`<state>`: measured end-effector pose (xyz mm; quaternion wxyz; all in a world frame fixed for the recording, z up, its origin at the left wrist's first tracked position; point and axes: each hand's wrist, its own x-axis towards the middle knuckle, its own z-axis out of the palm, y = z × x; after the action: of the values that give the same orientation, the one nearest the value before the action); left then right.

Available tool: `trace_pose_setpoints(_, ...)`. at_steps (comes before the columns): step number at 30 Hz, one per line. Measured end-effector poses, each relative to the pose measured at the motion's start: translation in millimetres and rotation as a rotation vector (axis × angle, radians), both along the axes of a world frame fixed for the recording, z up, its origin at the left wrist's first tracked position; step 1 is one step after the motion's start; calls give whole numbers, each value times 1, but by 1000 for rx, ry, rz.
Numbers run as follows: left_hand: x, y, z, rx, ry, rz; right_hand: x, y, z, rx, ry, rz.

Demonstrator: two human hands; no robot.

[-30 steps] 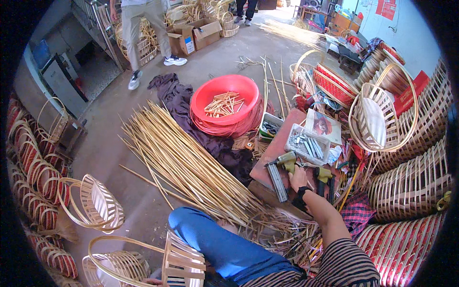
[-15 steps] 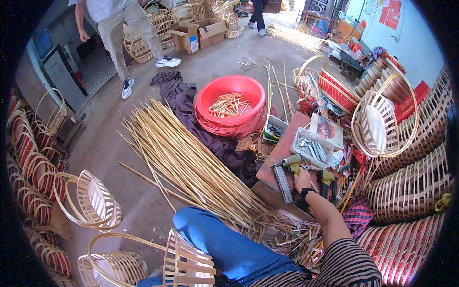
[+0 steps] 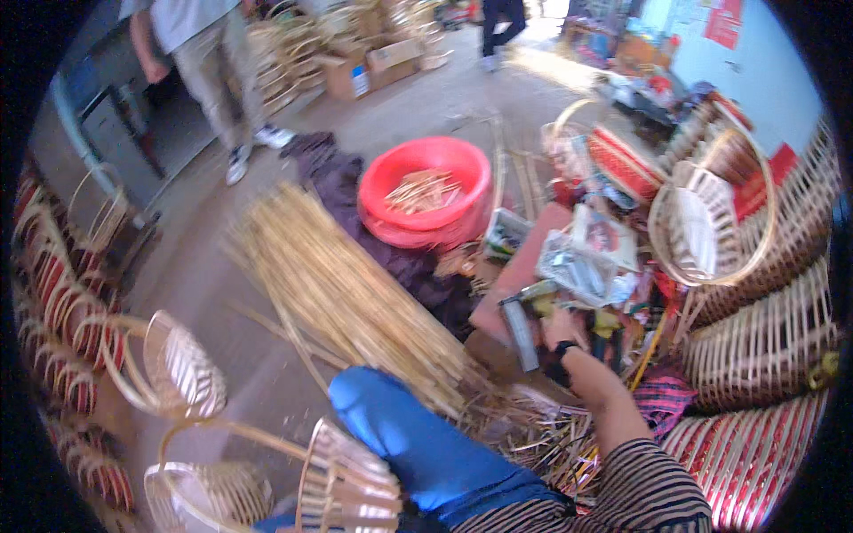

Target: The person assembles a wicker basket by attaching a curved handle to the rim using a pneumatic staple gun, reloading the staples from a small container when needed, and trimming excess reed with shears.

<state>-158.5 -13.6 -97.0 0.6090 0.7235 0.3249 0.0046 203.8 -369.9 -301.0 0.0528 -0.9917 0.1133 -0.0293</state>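
Observation:
My right hand (image 3: 558,327), with a dark watch on the wrist, is closed around the handle of a staple gun (image 3: 519,327). The tool has an olive-green body and a long grey magazine. It is over the edge of a reddish board (image 3: 533,253). A second olive-green tool (image 3: 607,322) lies just right of my hand, partly hidden. Beyond the hand stands a pale plastic tray (image 3: 577,271) of metal staple strips. My left hand is not in view. By my blue-clad leg, a woven basket (image 3: 346,484) with a hooped handle leans at the lower left.
A bundle of thin sticks (image 3: 338,293) lies left of a red basin (image 3: 426,191) holding short sticks. Stacked baskets (image 3: 764,338) line the right side, more (image 3: 58,293) the left. Scraps (image 3: 533,435) litter the floor near me. Two people stand farther off.
The picture has blurred and shifted slightly. My right hand and the staple gun have moved slightly left and stay together. The person at the upper left has shifted a little.

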Motion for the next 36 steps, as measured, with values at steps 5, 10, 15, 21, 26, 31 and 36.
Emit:
trace_pose_setpoints(5,31,-6,-5,-22,-33,-6,8,-42,36,206,209,90)
trace_pose_setpoints(10,24,-4,-5,-40,-42,48,88,-113,103,260,-401,84)
trace_pose_setpoints(15,17,-11,-1,-46,-28,74,101,-83,180,293,-651,156)
trace_pose_setpoints(21,5,-21,6,-59,22,94,19,67,70,484,-97,455)
trace_pose_setpoints(26,-15,-29,23,-86,86,104,-42,136,10,559,231,679)
trace_pose_setpoints(31,-37,-47,53,-113,184,129,-57,157,-42,477,404,798)
trace_pose_setpoints(36,-40,-60,78,-166,275,170,-64,163,-73,418,620,857)
